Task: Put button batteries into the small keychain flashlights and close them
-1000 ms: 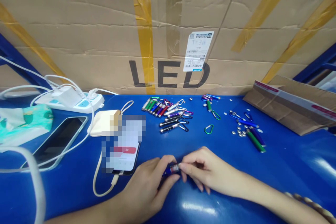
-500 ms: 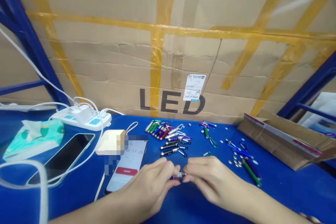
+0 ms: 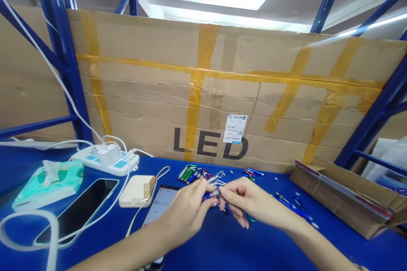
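Between thumb and fingers, my left hand (image 3: 192, 203) grips a small blue metal keychain flashlight (image 3: 208, 195) with a silvery end and a label. My right hand (image 3: 246, 199) pinches that end, its lower fingers curled loosely; whether it holds a separate small part is hidden by the fingertips. Just beyond my hands lies a row of small flashlights (image 3: 189, 173) in several colours with carabiner clips, partly covered by the left hand. A green carabiner (image 3: 252, 218) shows beneath my right hand. Blue flashlight parts (image 3: 297, 211) lie farther right, partly hidden by the right forearm.
An open cardboard carton (image 3: 337, 203) stands at the right. To the left are a phone showing a timer (image 3: 163, 199), a cream power bank (image 3: 135, 190), a dark phone (image 3: 79, 207), a tissue pack (image 3: 63, 182) and a power strip (image 3: 124, 165). Behind rises a taped cardboard wall (image 3: 152, 101).
The view has tilted up, showing the ceiling. Both hands have risen toward the flashlight row, still holding the small flashlight between them. My right hand's lower fingers now hang more loosely.
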A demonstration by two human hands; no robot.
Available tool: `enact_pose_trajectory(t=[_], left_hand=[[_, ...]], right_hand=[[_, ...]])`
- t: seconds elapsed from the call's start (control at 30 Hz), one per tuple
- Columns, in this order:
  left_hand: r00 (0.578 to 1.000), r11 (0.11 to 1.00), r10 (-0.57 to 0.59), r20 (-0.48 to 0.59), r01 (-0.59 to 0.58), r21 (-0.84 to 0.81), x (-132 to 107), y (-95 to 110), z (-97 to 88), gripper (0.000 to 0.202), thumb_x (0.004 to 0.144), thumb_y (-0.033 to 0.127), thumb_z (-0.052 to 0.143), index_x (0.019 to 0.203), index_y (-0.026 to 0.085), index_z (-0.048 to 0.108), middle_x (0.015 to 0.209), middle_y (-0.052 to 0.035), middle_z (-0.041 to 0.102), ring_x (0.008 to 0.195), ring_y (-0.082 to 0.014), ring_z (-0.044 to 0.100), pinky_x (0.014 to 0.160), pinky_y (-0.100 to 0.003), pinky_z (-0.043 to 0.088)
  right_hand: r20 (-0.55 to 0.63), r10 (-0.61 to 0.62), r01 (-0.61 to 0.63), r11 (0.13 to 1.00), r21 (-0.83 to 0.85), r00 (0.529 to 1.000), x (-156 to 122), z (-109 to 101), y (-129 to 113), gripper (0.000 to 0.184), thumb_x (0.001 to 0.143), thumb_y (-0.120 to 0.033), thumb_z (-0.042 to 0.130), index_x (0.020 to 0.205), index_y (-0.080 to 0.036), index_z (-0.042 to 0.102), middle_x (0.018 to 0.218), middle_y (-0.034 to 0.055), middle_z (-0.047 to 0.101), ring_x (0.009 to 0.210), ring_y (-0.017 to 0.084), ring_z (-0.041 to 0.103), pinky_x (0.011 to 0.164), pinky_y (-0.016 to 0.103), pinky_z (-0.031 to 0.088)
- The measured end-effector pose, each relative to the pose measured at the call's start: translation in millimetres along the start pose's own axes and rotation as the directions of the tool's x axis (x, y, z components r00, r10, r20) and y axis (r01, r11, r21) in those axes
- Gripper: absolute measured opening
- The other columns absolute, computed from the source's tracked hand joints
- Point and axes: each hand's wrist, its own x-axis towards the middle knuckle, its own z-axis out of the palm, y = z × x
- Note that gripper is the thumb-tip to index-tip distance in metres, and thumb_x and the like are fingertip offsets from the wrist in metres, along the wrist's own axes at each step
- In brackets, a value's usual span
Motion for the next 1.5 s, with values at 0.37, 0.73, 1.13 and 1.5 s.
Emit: enact_pose_trajectory(t=[0.37, 0.73, 1.13, 1.5], left_hand=[[0.892, 0.815, -0.375, 0.254, 0.447, -0.369, -34.3, 6.4, 17.6, 0.012, 0.094, 0.034, 0.036, 0.098, 0.024, 0.041, 0.074, 0.0037, 0.049, 0.068, -0.0144, 0.048, 0.067, -0.025, 0.039], [0.806, 0.531, -0.459, 0.373, 0.586, -0.613, -59.4, 6.6, 47.1, 0.046, 0.083, 0.068, 0.038, 0.095, 0.024, 0.042, 0.061, 0.0069, 0.036, 0.055, -0.0118, 0.04, 0.054, -0.022, 0.036], [0.757, 0.529, -0.493, 0.43, 0.653, -0.542, -61.0, -1.9, 48.2, 0.045, 0.084, 0.066, 0.038, 0.097, 0.023, 0.043, 0.061, 0.0064, 0.037, 0.058, -0.013, 0.042, 0.058, -0.024, 0.038], [0.779, 0.623, -0.471, 0.414, 0.626, -0.468, -63.9, -4.8, 47.1, 0.038, 0.09, 0.058, 0.033, 0.099, 0.023, 0.044, 0.059, 0.0059, 0.041, 0.057, -0.014, 0.046, 0.057, -0.024, 0.039]], right_hand=[[-0.647, -0.073, -0.536, 0.493, -0.685, 0.759, -23.1, -89.3, 13.8, 0.037, 0.087, -0.05, 0.045, 0.077, -0.02, 0.066, 0.071, 0.0052, 0.068, 0.069, 0.019, 0.061, 0.055, 0.025, 0.038], [-0.593, 0.382, -0.706, 0.395, -0.588, 0.709, -41.6, -162.6, 78.3, 0.02, 0.064, -0.016, 0.073, 0.083, -0.017, 0.071, 0.087, 0.0044, 0.07, 0.082, 0.021, 0.065, 0.065, 0.024, 0.048], [-0.539, 0.614, -0.817, 0.426, -0.389, 0.577, -35.4, -155.9, 103.5, 0.015, 0.084, -0.018, 0.06, 0.097, -0.011, 0.058, 0.073, -0.001, 0.061, 0.056, 0.007, 0.057, 0.051, 0.02, 0.049], [-0.487, 0.414, -0.617, 0.678, -0.399, 0.769, -45.7, -172.1, 99.0, 0.022, 0.061, -0.012, 0.062, 0.083, -0.014, 0.064, 0.067, 0.0012, 0.065, 0.056, 0.012, 0.059, 0.048, 0.02, 0.047]])
